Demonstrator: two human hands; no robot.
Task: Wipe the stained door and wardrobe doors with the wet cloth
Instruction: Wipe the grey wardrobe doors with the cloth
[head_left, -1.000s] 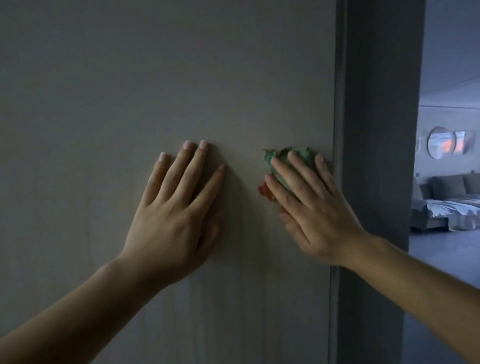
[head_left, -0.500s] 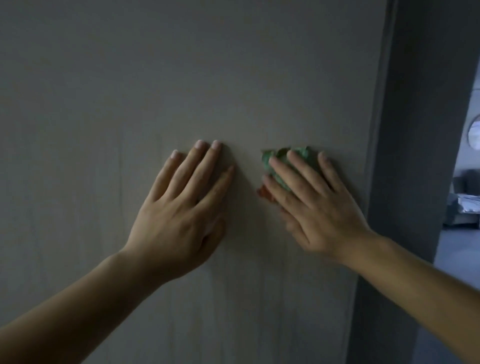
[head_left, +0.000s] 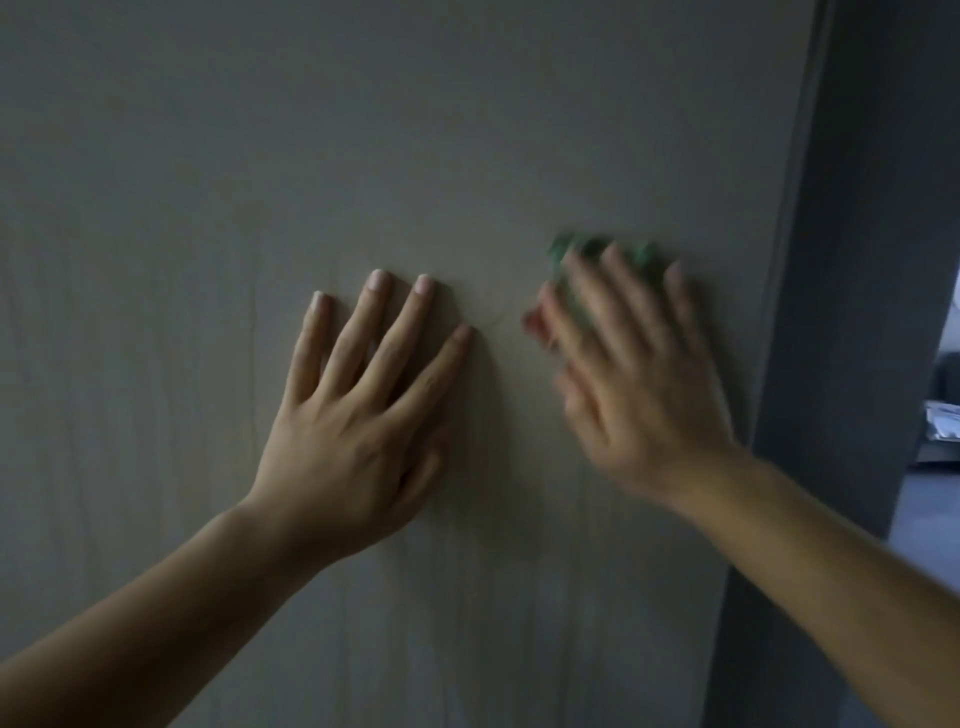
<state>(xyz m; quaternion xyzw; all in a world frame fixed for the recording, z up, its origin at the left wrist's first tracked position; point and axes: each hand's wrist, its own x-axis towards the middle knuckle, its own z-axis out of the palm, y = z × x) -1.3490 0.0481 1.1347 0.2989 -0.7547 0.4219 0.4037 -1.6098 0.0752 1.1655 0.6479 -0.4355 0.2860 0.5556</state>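
The left hand (head_left: 358, 415) lies flat on the door (head_left: 260, 156), fingers straight and spread, holding nothing. The right hand (head_left: 639, 395), blurred, presses the green cloth (head_left: 582, 248) against the door with straight fingers, near the door's right edge, just beside the left hand.

Two hands — left hand (head_left: 358, 421), right hand (head_left: 641, 389); one cloth (head_left: 561, 251); one door (head_left: 363, 130)
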